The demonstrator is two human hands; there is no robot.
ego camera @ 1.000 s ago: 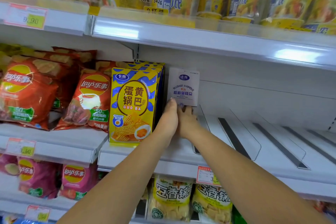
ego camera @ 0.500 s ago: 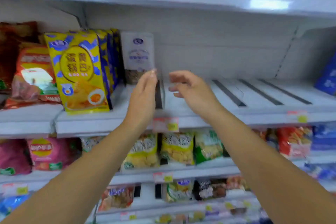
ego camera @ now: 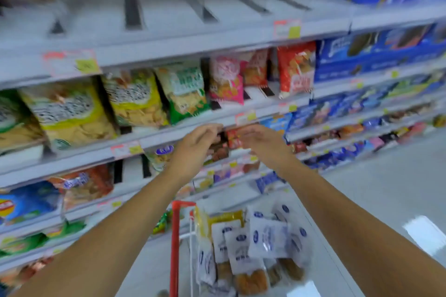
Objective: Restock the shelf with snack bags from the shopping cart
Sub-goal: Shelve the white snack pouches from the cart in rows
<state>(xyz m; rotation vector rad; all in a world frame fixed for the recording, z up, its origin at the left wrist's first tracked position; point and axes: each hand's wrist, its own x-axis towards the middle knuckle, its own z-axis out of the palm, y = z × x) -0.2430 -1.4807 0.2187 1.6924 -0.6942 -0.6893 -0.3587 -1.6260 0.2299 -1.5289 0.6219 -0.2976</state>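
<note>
Motion blur smears everything, so no print on the packets is readable. The shopping cart (ego camera: 175, 236) is cut off at the bottom edge; only its red post and thin white wires show. Inside lie the snack bags (ego camera: 268, 236), glossy white plastic pouches with brown contents. The left hand (ego camera: 195, 144) and right hand (ego camera: 263, 142) hang in mid-air, fingers loosely spread, holding nothing. Above them the shelf (ego camera: 169, 19) is smooth pale metal with dark slanted dividers (ego camera: 132, 11)

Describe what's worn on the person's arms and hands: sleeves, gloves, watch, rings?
Nothing worn that shows. The left hand and right hand have no gloves, and neither wrist has a watch or band. The left forearm and right forearm are uncovered to the frame edge, with no sleeve in view. No rings apparent, though motion blur hides fine detail.
</note>
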